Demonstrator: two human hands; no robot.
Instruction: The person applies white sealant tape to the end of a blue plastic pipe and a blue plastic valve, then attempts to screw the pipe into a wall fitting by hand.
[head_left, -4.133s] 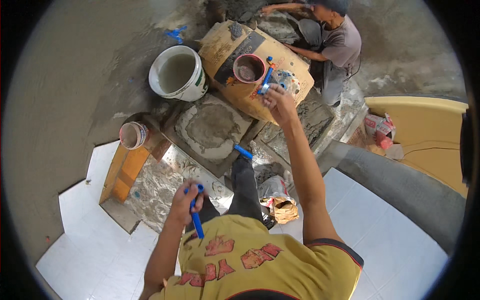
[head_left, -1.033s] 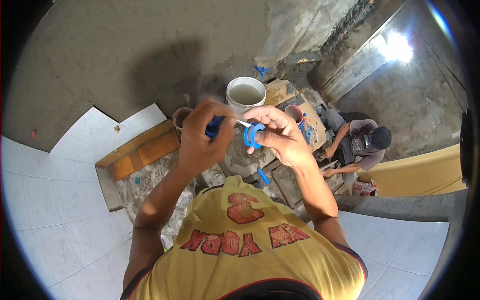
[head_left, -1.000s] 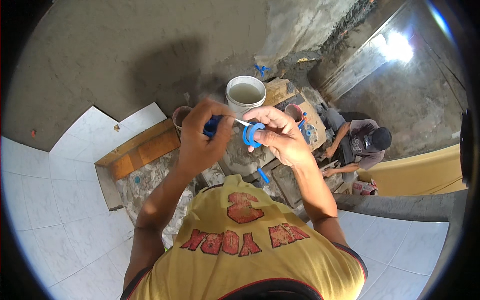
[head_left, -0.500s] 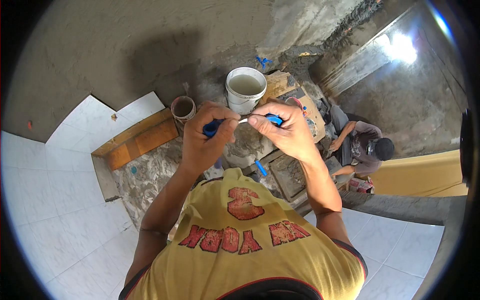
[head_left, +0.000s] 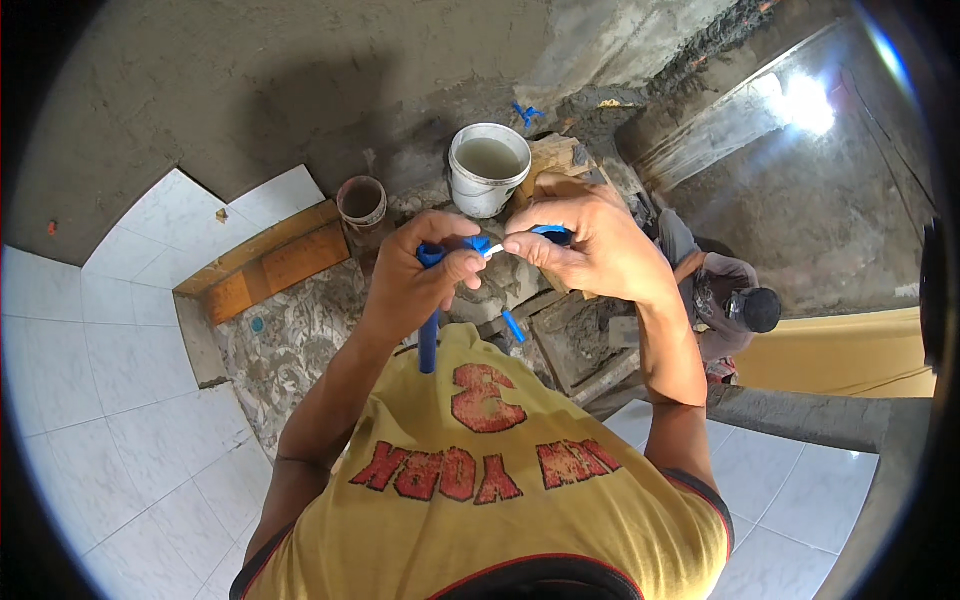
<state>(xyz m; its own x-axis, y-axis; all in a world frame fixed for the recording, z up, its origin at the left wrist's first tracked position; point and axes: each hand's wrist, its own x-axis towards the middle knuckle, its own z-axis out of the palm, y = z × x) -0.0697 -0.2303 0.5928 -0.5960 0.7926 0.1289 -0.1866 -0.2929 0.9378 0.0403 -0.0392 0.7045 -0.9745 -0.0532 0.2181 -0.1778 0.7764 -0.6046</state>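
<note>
My left hand (head_left: 415, 275) is closed around a blue plastic pipe (head_left: 428, 345), whose lower length hangs over my shirt. A blue fitting with a white end (head_left: 492, 251) sticks out from its fingertips. My right hand (head_left: 600, 245) pinches at that white end, fingertips nearly meeting the left ones. Curled inside the right hand is a blue ring-shaped spool (head_left: 552, 233), which looks like a roll of thread seal tape. Fingers partly hide it. Both hands are held in front of my chest.
Beyond my hands stand a white bucket of cloudy water (head_left: 482, 198) and a smaller pot (head_left: 362, 218). A short blue pipe piece (head_left: 513, 325) lies below. Blue fittings (head_left: 527, 115) project from the plastered wall. A co-worker (head_left: 725, 305) crouches at right; wooden boards (head_left: 275, 270) lie left.
The blue pipe in my left hand has tilted, and its length now shows hanging down. My right hand has turned and shifted slightly right. The co-worker has moved their arms.
</note>
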